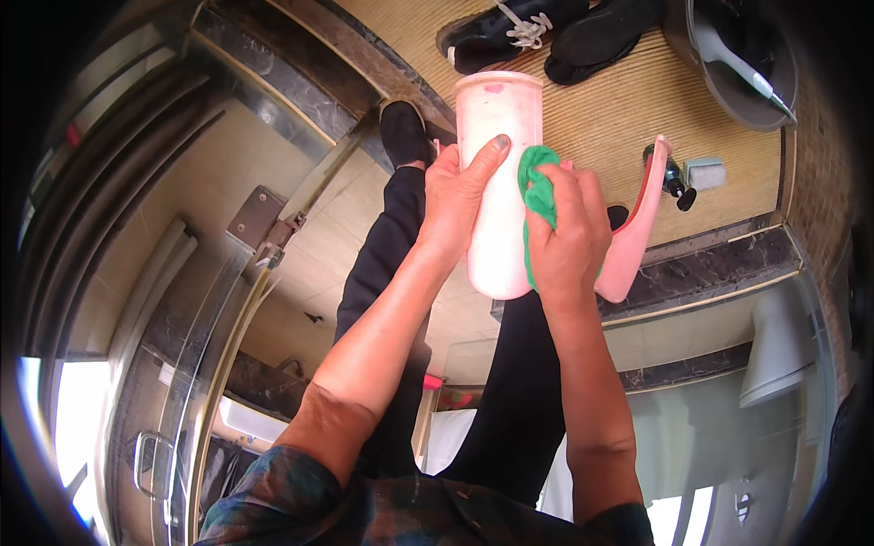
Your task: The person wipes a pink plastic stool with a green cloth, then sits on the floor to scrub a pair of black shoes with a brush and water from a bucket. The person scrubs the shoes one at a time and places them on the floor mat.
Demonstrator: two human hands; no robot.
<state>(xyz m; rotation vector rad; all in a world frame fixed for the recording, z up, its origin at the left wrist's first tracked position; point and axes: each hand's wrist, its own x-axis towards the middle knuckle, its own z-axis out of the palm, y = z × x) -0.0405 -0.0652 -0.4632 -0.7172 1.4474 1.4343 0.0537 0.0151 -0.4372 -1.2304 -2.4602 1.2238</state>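
A pink and white plastic article [502,211] with a long, rounded panel is held up in front of me; its exact kind is unclear. My left hand [456,198] grips its left edge, thumb lying across the pale face. Bunched in my right hand [570,232] is a green cloth [539,184], pressed against the panel's right edge. A curved pink plastic piece [638,239] extends to the right, beyond my right hand. Whether it joins the panel is hidden behind that hand.
Black shoes [515,31] lie on the ribbed tan floor, near a grey bucket [744,102] containing a white-handled tool [734,58]. A dark pump bottle [672,181] lies beside a small white-topped block [705,174]. A dark stone sill [710,266] borders the floor; a hinged glass door [205,327] stands left.
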